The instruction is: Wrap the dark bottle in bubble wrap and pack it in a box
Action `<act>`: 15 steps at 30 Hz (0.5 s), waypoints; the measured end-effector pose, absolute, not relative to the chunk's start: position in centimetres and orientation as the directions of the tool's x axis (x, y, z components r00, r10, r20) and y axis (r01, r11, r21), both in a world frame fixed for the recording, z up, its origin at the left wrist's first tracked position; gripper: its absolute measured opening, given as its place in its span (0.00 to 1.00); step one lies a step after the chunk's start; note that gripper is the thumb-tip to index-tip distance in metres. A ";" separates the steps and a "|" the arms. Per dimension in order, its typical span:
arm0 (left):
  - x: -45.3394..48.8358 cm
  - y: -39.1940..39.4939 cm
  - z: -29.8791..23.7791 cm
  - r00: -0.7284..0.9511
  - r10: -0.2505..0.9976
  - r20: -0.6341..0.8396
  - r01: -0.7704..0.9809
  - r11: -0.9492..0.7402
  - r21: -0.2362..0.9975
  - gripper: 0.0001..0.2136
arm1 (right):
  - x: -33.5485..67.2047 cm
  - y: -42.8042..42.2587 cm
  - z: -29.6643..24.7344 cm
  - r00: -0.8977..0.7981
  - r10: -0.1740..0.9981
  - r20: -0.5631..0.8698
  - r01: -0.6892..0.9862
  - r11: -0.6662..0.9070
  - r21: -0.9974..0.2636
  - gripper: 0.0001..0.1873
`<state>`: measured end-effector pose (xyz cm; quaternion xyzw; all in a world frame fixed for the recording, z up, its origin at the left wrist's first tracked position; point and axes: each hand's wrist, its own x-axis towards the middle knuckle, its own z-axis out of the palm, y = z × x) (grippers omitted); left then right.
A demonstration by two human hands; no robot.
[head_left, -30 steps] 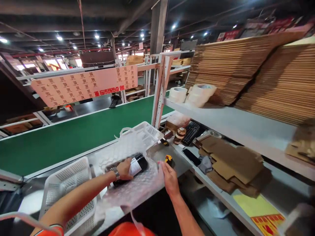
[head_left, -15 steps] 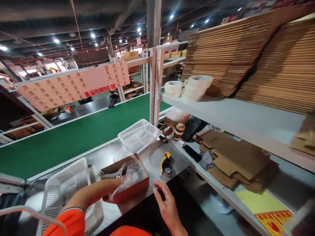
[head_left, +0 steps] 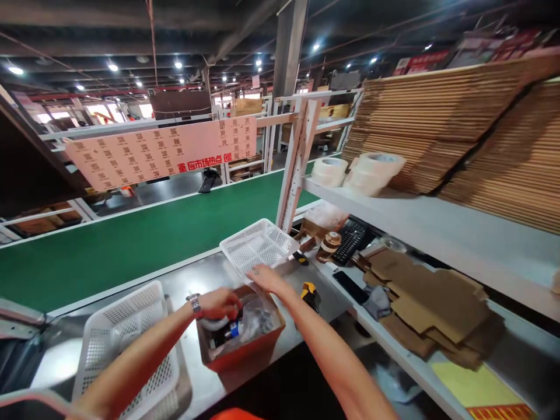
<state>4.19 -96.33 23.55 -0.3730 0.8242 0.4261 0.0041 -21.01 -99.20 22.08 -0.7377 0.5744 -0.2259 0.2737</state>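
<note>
A small brown cardboard box stands uncovered on the metal worktop, with clear plastic wrap and a dark item with a blue band inside. My left hand, with a watch at its wrist, hovers over the box's left side. Its fingers are curled; anything within them is hidden. Across the box's far right corner reaches my right hand, fingers stretched out toward the near edge of a white perforated basket. Whether it touches box or basket is unclear. Partly behind my right forearm lies a yellow-and-black tape dispenser.
Another white basket sits at left. Behind the worktop runs a green conveyor belt. To the right, shelves hold a phone, flattened cartons, tape rolls and stacked cardboard. A white upright post rises beyond.
My left hand has come up out of the box's contents. My right hand has moved from the box's near right side to its far corner. The blue-banded item now shows.
</note>
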 end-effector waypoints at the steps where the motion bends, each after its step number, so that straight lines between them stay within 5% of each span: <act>1: 5.3 -97.3 23.8 -0.681 -0.691 -0.242 -0.610 0.352 0.710 0.15 | -19.8 -100.6 22.3 0.280 -0.959 -0.040 -0.739 -0.189 -0.646 0.19; 4: 7.8 -100.2 23.1 -0.541 -0.841 -0.015 -0.627 0.392 0.673 0.35 | -17.3 -101.7 22.2 0.377 -0.923 -0.074 -0.722 -0.243 -0.648 0.23; 8: 8.4 -101.9 20.3 -0.694 -0.720 0.030 -0.591 0.593 0.547 0.51 | -17.7 -98.2 21.5 0.581 -0.814 -0.014 -0.611 -0.425 -0.668 0.17; 11: 7.5 -100.3 18.7 -0.821 -0.570 0.011 -0.515 0.750 0.415 0.32 | -19.6 -94.6 20.3 0.768 -0.640 -0.015 -0.514 -0.603 -0.610 0.15; 13: 7.0 -97.9 17.9 -0.888 -0.460 -0.008 -0.438 0.839 0.323 0.15 | -20.3 -93.0 19.1 0.770 -0.631 -0.100 -0.605 -0.670 -0.431 0.11; 15: 7.0 -95.2 17.1 -0.929 -0.368 -0.043 -0.366 0.893 0.264 0.13 | -19.8 -92.5 17.6 0.714 -0.679 -0.173 -0.700 -0.680 -0.219 0.08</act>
